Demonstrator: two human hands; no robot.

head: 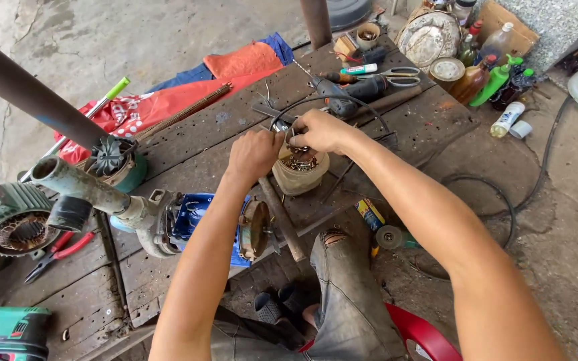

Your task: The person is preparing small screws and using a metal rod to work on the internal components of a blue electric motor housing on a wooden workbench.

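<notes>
Head view, looking down on a rough wooden desk crowded with tools. The left hand sits at about the centre of the picture, its fingers curled around the near-left rim of a small tan pot filled with rusty screws and small metal bits. The right hand is just at one o'clock from the left, over the pot's mouth, with its fingers bunched and dipped down among the bits; whether they pinch a piece cannot be told from here. The pot stands upright on the desk, near its front edge.

At seven o'clock from the pot lies a grey power tool with a blue housing and a worn round disc, touching a wooden-handled hammer that runs from the pot toward the desk's edge. At nine o'clock, well apart, a green motor housing shows its copper windings, with red-handled pliers just beside it. A black fan wheel rests on a teal can at ten o'clock.

At twelve o'clock, beyond the hands, lie a black cordless drill, scissors and a white marker with a green cap. At two o'clock bottles stand on the floor. Red, orange and blue cloth covers the desk's far-left corner.
</notes>
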